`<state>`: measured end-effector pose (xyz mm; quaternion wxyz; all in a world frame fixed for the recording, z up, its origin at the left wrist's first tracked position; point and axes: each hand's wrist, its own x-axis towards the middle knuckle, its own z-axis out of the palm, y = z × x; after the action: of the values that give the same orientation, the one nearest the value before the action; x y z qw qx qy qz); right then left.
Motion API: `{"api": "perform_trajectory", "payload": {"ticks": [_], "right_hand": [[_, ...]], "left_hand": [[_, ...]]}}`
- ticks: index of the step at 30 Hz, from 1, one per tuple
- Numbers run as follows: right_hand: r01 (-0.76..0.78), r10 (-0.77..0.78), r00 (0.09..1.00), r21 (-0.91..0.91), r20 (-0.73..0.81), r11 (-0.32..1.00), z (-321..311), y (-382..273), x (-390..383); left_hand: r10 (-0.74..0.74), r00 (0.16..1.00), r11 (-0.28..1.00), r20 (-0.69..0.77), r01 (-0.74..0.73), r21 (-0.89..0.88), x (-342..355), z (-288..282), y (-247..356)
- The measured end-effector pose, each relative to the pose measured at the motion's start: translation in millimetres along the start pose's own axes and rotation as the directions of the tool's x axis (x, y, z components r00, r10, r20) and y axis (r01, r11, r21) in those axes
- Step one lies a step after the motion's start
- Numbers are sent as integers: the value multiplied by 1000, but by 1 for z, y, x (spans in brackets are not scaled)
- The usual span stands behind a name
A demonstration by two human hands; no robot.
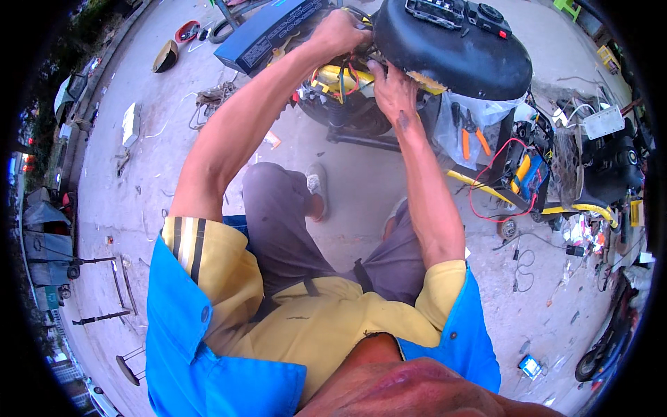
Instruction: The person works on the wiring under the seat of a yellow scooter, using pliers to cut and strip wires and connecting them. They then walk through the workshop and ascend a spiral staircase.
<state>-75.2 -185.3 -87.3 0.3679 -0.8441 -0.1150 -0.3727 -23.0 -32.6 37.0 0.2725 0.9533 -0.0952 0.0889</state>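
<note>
My left hand (340,33) reaches into wiring beside a dark blue box (246,45), fingers curled; what it holds is hidden. Lower and to the right, my right hand (392,90) is raised under the front of a black padded seat (458,66), its fingertips partly hidden, among cables by a yellow frame part (333,82). Black devices (434,14) lie on the seat. Below the seat, orange-handled pliers (467,132) rest in a clear plastic bag (450,135).
Yellow-handled tools (521,170), red wire (481,174) and a white power strip (601,121) crowd the right. Scattered on the concrete are a white block (130,124), a bowl (165,57) and cords. A cart (48,236) stands far left, a motorbike (601,344) lower right.
</note>
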Motion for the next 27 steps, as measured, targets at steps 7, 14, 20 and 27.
{"api": "perform_trajectory", "payload": {"ticks": [7,14,20,27], "right_hand": [[65,-66,988,12,141,998,-14,18,1],[-6,2,999,106,43,994,-17,9,2],[-37,32,995,41,95,998,-32,7,-5],[-190,168,903,16,395,982,-138,34,-39]], "left_hand": [[87,989,987,-122,-102,-120,-50,-2,9],[-75,995,986,-58,66,-154,-115,-13,20],[-9,978,996,-210,-11,-93,-139,5,30],[-7,975,996,-222,-14,-93,-136,24,21]]}}
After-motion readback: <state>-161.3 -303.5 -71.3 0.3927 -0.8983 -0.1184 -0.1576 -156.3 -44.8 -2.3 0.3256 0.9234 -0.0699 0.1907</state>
